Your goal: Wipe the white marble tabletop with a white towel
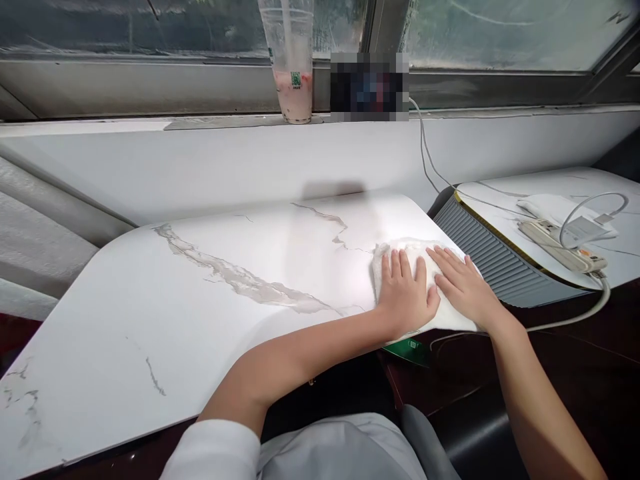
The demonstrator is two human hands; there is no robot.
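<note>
While my left grip (404, 293) and right grip (467, 290) lie flat, clenching nothing, the white cloth (450, 319) beneath could slip.
It sits at the right end of the worktop (210, 333), where an outward shove might carry it over.

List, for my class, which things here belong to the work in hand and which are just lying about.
In use:
- white cloth, under both hands
- left hand
- right hand
- marble-patterned tabletop, beneath the cloth

Lying about:
- cup of pink drink, on the sill
- power strip
</note>
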